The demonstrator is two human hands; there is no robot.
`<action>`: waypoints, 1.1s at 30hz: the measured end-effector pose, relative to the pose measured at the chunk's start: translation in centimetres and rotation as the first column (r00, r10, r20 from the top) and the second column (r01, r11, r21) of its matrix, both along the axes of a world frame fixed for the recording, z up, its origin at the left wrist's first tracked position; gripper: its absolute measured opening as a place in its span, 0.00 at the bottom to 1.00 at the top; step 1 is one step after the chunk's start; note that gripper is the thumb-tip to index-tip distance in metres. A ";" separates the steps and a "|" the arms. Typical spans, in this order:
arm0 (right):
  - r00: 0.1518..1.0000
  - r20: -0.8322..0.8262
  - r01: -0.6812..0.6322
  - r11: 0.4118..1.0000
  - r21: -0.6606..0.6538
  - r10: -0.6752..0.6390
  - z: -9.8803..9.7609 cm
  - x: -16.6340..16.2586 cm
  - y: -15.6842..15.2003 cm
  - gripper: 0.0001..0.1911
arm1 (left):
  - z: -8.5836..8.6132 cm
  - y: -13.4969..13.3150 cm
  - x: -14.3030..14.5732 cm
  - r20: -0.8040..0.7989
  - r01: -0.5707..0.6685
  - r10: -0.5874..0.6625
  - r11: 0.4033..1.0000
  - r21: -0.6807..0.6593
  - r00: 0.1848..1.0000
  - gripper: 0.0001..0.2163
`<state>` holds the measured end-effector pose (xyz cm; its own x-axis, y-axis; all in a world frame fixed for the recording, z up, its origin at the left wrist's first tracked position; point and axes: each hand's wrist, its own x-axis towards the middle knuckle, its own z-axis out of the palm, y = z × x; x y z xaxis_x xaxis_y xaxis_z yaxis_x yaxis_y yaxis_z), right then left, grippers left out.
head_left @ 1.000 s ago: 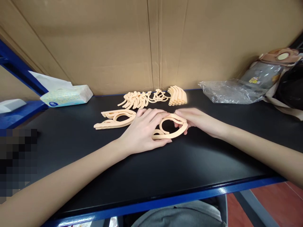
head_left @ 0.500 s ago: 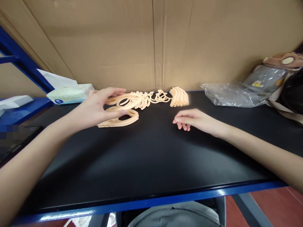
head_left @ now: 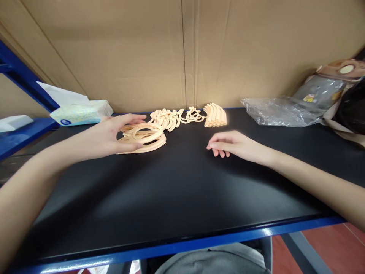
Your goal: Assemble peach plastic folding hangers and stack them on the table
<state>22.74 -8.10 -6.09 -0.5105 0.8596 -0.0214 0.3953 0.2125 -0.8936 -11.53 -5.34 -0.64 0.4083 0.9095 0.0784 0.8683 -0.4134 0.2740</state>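
Observation:
My left hand (head_left: 114, 134) reaches around a stack of beige curved frames (head_left: 154, 145), each with an oval opening. Its fingers are spread, with the thumb in front and the other fingers behind. The topmost frame (head_left: 152, 136) lies tilted on the stack, close to the thumb and fingertips. My right hand (head_left: 230, 144) is held loosely curled above the black tabletop (head_left: 188, 190), thumb against the index finger, with nothing visible in it. Behind the hands are a pile of beige curved pieces (head_left: 168, 120), some hook-like pieces (head_left: 192, 115) and a neat row of beige bent pieces (head_left: 216, 115).
A tissue pack (head_left: 81, 114) stands at the back left. At the back right lie a clear plastic bag (head_left: 281, 112), a transparent bottle with a brown lid (head_left: 316, 91) and a dark bag (head_left: 352, 110). Cardboard (head_left: 128, 53) walls the back; a blue edge (head_left: 182, 243) runs along the front.
My left hand has moved left and down, bringing the beige frame from above onto the stack, and its fingers have widened. My right hand has barely moved.

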 end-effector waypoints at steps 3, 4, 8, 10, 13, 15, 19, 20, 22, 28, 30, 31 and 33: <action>1.000 0.016 0.001 1.000 -0.003 -0.001 0.1 0.0 -0.1 0.14 | -0.3 0.1 0.2 -0.020 0.036 -0.035 0.999 0.024 0.999 0.36; 1.000 0.020 0.003 1.000 -0.002 -0.003 0.1 0.0 -0.1 0.14 | -0.4 0.2 0.3 -0.029 0.040 -0.039 0.999 0.029 0.999 0.36; 0.999 0.032 0.000 1.000 -0.001 0.000 0.3 -0.1 -0.2 0.14 | -0.6 0.6 0.1 -0.052 0.051 -0.049 0.998 0.027 0.997 0.36; 0.999 0.034 -0.004 1.000 0.000 0.004 0.3 -0.1 -0.2 0.14 | -0.7 0.7 0.0 -0.059 0.061 -0.060 0.998 0.020 0.996 0.36; 0.999 0.038 -0.008 1.000 0.001 0.008 0.3 -0.1 -0.2 0.14 | -0.9 0.8 0.0 -0.064 0.067 -0.066 0.998 0.019 0.996 0.34; 0.999 0.035 -0.010 1.000 0.002 0.010 0.3 -0.1 -0.2 0.15 | -1.0 0.8 -0.1 -0.057 0.073 -0.072 0.997 0.017 0.996 0.34; 0.999 0.033 -0.005 1.000 0.001 0.005 0.3 -0.2 -0.2 0.15 | -1.1 1.0 -0.3 -0.051 0.066 -0.066 0.998 0.001 0.997 0.35; 0.999 0.035 -0.004 1.000 0.000 0.004 0.3 -0.2 -0.2 0.14 | -1.1 1.0 -0.3 -0.056 0.062 -0.062 0.998 -0.001 0.996 0.35; 0.999 0.039 -0.004 1.000 0.000 0.004 0.3 -0.2 -0.3 0.14 | -1.0 0.9 -0.3 -0.066 0.065 -0.065 0.998 0.001 0.996 0.35; 0.999 0.043 -0.010 1.000 0.000 0.010 0.3 -0.1 -0.2 0.14 | -1.2 0.9 -0.3 -0.073 0.081 -0.080 0.997 0.007 0.994 0.34; 0.999 0.042 -0.012 1.000 -0.001 0.012 0.3 -0.1 -0.2 0.14 | -1.3 0.9 -0.3 -0.081 0.092 -0.090 0.996 0.021 0.993 0.34; 0.999 0.040 -0.013 1.000 -0.001 0.013 0.3 -0.1 -0.2 0.14 | -1.4 1.0 -0.3 -0.084 0.094 -0.092 0.995 0.027 0.992 0.34; 0.999 0.036 -0.017 1.000 -0.001 0.017 0.3 -0.1 -0.2 0.14 | -1.4 1.0 -0.3 -0.088 0.093 -0.089 0.995 0.032 0.992 0.34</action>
<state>22.65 -8.29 -5.84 -0.5239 0.8508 -0.0410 0.4238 0.2186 -0.8790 -11.81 -4.30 -2.09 0.4959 0.8655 0.0708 0.8465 -0.4999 0.1830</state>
